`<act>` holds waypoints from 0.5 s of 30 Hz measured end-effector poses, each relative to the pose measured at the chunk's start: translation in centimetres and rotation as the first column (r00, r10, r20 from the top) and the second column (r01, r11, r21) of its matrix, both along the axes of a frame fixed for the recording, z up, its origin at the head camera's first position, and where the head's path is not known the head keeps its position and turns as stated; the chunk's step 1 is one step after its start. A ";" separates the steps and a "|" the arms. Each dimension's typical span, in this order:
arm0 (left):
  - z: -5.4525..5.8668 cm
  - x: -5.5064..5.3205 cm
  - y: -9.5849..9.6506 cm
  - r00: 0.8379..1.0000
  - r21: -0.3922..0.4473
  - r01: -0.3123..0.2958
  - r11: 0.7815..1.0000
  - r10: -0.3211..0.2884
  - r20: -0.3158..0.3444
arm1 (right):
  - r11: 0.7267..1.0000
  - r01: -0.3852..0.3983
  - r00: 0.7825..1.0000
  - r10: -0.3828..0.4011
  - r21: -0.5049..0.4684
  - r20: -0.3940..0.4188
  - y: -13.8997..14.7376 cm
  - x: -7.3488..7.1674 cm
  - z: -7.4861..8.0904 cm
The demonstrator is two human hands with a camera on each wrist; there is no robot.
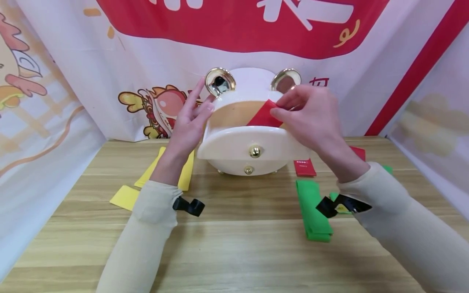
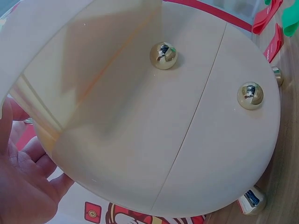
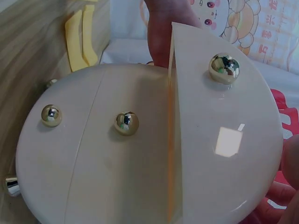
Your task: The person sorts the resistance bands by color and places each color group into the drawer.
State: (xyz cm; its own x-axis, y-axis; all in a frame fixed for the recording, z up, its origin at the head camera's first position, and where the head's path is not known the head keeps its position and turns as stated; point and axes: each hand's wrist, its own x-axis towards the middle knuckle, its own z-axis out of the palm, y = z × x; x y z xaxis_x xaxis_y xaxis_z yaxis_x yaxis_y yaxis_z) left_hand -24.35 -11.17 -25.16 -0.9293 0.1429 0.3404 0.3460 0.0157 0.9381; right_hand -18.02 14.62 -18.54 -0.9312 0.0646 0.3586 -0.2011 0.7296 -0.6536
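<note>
A white rounded cabinet (image 1: pixel 247 95) with gold ball knobs and two round gold-rimmed ears stands near the back of the table. Its upper drawer (image 1: pixel 253 140) is pulled out, with a tan inside. My right hand (image 1: pixel 311 114) pinches a folded red cloth (image 1: pixel 261 118) between thumb and fingers at the right of this drawer. At the cabinet's left side is my left hand (image 1: pixel 190 118), fingers extended along it just below the left ear (image 1: pixel 220 82). In the left wrist view, the left fingertips are at the rim of the cabinet's front (image 2: pixel 187 140).
Yellow cloth pieces (image 1: pixel 124 197) lie on the wooden table (image 1: pixel 234 252) at left. A folded green cloth (image 1: pixel 313 209) lies at right, with a labelled red piece (image 1: pixel 305 167) behind it. Another red piece (image 1: pixel 359 153) lies farther right. A printed backdrop (image 1: pixel 154 61) hangs behind.
</note>
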 end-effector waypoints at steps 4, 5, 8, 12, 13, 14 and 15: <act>0.0 -0.1 0.0 1.000 0.002 0.007 1.000 -0.007 -0.005 | 1.000 0.002 0.999 -0.003 0.025 0.037 0.8 -0.1 -0.3; 0.0 -0.1 0.0 1.000 0.002 0.007 1.000 -0.007 -0.006 | 1.000 0.003 0.999 -0.004 0.026 0.051 1.0 -0.2 -0.3; 0.0 -0.1 -0.1 1.000 0.003 0.002 1.000 -0.002 -0.004 | 1.000 0.006 0.995 -0.008 0.018 0.100 1.3 -0.5 -0.4; 0.0 0.0 -0.2 1.000 0.000 -0.001 1.000 0.001 0.002 | 1.000 0.018 0.989 -0.020 0.010 0.149 1.7 -0.5 -0.6; 0.0 0.1 -0.1 1.000 0.000 0.000 1.000 0.000 0.003 | 1.000 0.020 0.988 -0.022 0.010 0.156 1.8 -0.5 -0.7; 0.0 0.1 -0.1 1.000 -0.005 -0.001 1.000 0.001 0.006 | 1.000 0.021 0.987 -0.023 0.012 0.159 2.0 -0.5 -0.7; 0.0 0.1 -0.1 1.000 -0.010 -0.003 1.000 0.003 0.006 | 1.000 0.022 0.987 -0.024 0.013 0.161 2.1 -0.5 -0.8</act>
State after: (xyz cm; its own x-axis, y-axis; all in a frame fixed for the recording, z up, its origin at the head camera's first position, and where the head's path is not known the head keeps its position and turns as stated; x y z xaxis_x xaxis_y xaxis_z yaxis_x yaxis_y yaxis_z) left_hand -24.22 -11.25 -25.16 -0.9318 0.1435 0.3333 0.3402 0.0264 0.9400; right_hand -18.51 16.69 -19.35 -0.9752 0.0837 0.2047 -0.0767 0.7402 -0.6680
